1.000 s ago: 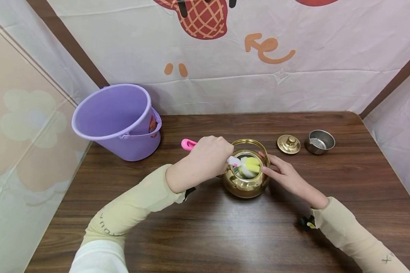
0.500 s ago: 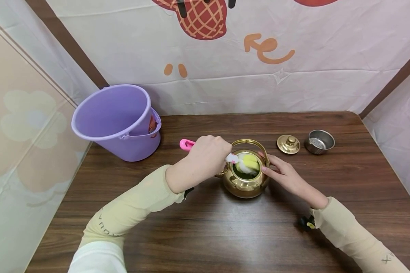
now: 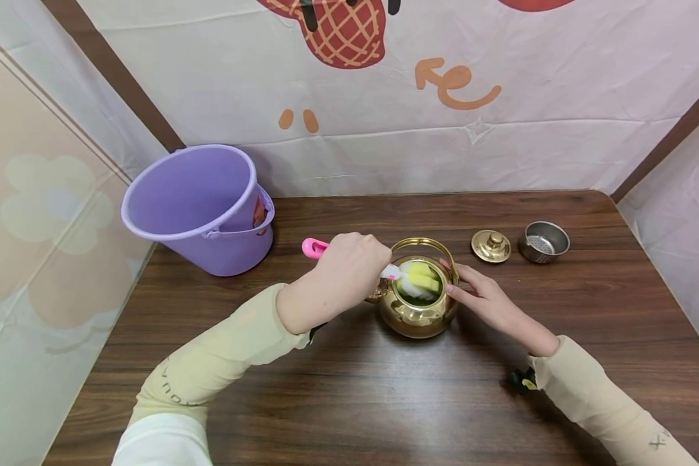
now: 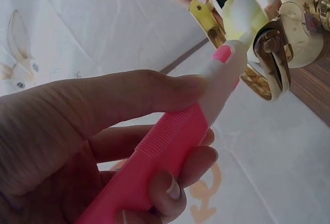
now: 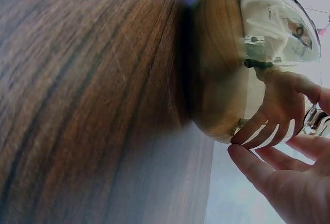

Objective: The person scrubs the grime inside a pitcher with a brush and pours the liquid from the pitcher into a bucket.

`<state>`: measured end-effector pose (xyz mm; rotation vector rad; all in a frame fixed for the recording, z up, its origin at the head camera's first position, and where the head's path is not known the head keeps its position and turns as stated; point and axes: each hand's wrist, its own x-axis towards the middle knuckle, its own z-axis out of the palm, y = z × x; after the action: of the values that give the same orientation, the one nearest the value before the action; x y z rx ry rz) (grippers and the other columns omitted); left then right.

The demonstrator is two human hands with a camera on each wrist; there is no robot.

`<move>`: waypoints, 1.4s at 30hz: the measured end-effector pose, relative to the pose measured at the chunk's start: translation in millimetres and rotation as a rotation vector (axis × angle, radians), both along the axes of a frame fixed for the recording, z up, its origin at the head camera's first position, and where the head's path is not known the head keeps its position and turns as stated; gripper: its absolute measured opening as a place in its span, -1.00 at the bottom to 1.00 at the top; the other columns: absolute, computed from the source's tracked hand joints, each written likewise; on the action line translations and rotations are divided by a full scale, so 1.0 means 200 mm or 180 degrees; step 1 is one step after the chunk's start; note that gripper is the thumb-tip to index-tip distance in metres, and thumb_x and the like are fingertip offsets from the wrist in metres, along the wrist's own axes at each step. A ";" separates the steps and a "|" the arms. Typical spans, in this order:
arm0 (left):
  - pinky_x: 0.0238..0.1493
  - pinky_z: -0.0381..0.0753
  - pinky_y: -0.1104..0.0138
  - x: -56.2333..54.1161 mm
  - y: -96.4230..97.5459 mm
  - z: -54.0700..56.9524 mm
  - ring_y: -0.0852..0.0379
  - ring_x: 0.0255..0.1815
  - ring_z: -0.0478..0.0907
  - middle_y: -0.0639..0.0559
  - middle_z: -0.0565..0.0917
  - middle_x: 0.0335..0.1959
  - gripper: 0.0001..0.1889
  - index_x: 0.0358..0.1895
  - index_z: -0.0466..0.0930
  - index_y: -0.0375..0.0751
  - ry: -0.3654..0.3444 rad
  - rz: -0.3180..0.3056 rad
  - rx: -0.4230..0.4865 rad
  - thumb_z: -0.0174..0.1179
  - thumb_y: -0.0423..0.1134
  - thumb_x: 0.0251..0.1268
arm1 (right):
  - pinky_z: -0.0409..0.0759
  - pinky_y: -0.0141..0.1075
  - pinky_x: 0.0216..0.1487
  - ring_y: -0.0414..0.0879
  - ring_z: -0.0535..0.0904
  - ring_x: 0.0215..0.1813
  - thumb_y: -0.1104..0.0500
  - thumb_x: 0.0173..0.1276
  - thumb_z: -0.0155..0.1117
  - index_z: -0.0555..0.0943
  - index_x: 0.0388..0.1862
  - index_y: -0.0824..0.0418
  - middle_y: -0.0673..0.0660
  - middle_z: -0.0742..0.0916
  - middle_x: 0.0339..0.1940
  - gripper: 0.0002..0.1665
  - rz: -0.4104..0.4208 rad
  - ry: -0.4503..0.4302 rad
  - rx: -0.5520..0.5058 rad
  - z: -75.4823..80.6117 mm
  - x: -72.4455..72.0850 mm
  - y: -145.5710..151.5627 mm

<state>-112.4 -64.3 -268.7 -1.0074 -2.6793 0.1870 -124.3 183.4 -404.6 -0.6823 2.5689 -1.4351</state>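
My left hand (image 3: 349, 270) grips the pink and white handle (image 4: 170, 141) of a sponge bottle brush, thumb laid along its top. The yellow and white sponge head (image 3: 422, 279) sits inside the mouth of a shiny gold teapot (image 3: 417, 320), whose hoop handle (image 3: 422, 241) stands up behind the opening. At the teapot's right side, my right hand (image 3: 495, 303) holds it, thumb near the rim and handle joint, the other fingers around the far side. In the right wrist view these fingers touch the curved, mirror-like wall. The left hand partly hides the spout.
A gold lid (image 3: 491, 246) and a small steel strainer cup (image 3: 544, 242) lie behind and right of the teapot. A large purple bucket (image 3: 192, 194) stands at the back left of the wooden table (image 3: 443, 414). Printed cloth (image 3: 373, 162) hangs behind.
My left hand with the brush has shifted slightly left, and the sponge head has turned and moved within the teapot's mouth. The right hand and teapot stay nearly in place.
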 end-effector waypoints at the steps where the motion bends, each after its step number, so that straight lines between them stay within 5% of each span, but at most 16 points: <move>1: -0.75 0.39 0.24 0.00 0.00 0.00 0.11 -0.73 0.41 0.06 0.49 -0.76 -0.71 -0.79 0.39 -0.08 -0.0002 -0.0007 0.0012 0.09 -0.53 -0.12 | 0.42 -0.06 0.12 0.00 0.34 0.24 0.20 0.37 0.07 0.30 0.32 0.20 0.17 0.44 0.27 -0.46 0.0000 0.0005 -0.0001 0.00 0.00 0.00; 18: -0.70 0.43 0.20 0.02 -0.02 0.02 0.06 -0.69 0.46 0.04 0.51 -0.74 -0.76 -0.76 0.43 -0.11 -0.0202 -0.0031 -0.0007 0.16 -0.48 -0.13 | 0.46 -0.09 0.08 0.01 0.41 0.17 0.22 0.37 0.06 0.29 0.32 0.22 0.19 0.45 0.25 -0.46 0.0005 0.0042 -0.0002 0.00 0.00 0.00; 26: -0.68 0.43 0.21 0.03 0.00 0.02 0.08 -0.68 0.42 0.05 0.50 -0.73 -0.79 -0.72 0.45 -0.11 -0.0500 -0.0044 -0.0082 0.15 -0.48 -0.13 | 0.46 -0.08 0.07 0.01 0.45 0.14 0.22 0.37 0.06 0.30 0.32 0.23 0.20 0.45 0.24 -0.46 0.0005 0.0031 -0.0005 0.00 0.00 0.00; 42: -0.60 0.48 0.20 0.01 0.04 0.01 0.08 -0.60 0.49 0.04 0.55 -0.66 -0.84 -0.67 0.49 -0.10 -0.0593 -0.0023 -0.0092 0.19 -0.42 -0.10 | 0.43 -0.05 0.10 0.03 0.41 0.18 0.24 0.36 0.07 0.29 0.32 0.25 0.20 0.44 0.27 -0.45 0.0015 0.0051 0.0013 0.00 0.00 0.00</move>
<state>-110.2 -56.0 -266.1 -1.0928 -2.8466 0.1367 -124.2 182.7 -404.5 -0.7017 2.5799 -1.4282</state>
